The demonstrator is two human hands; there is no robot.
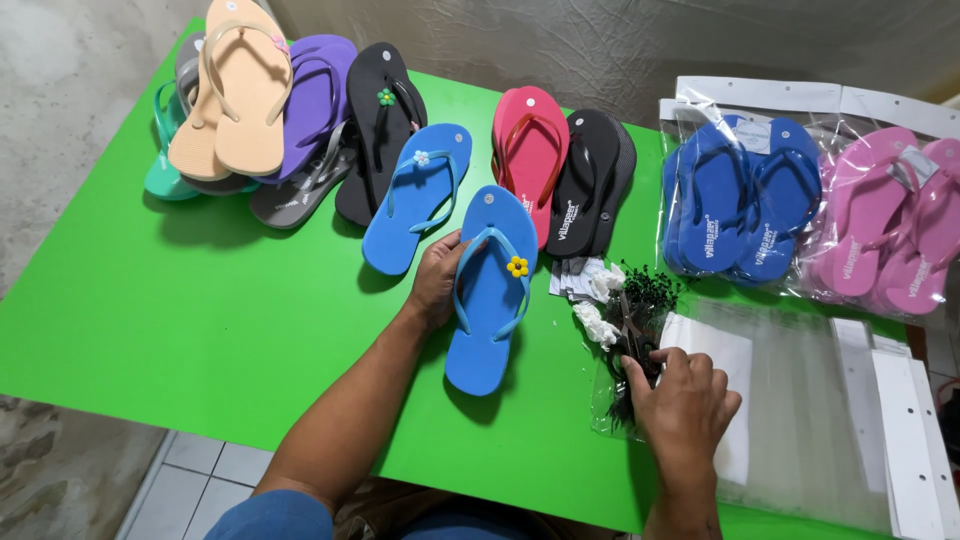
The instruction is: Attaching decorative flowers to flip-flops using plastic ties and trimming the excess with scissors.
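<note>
Right hand (685,400), nearest the camera, rests palm down on a clear bag of small black fasteners (640,320); its fingers (640,372) curl into the pile, and whether they pinch a piece cannot be told. Left hand (437,280) steadies a blue flip-flop (490,300) lying sole down at the middle of the green surface (200,310), fingers narrow against its left edge, thumb near the strap. A yellow flower charm (517,266) sits on that strap. Just beside it lies a second blue flip-flop (415,200) bearing a pale charm.

Judged step: picking a fastener while the sandal is held ready. The next move would call for a fine pinch on 1 piece without dragging the bag, and a steady left hold.

Outward: white tags (590,285) lie touching the bag; a red flip-flop (528,150) and a black pair (592,180) lie behind; a mixed stack of flip-flops (250,110) occupies the far left corner. At right, 2 bagged pairs, blue (740,200) and pink (890,225), lie above empty clear sleeves (800,400).
</note>
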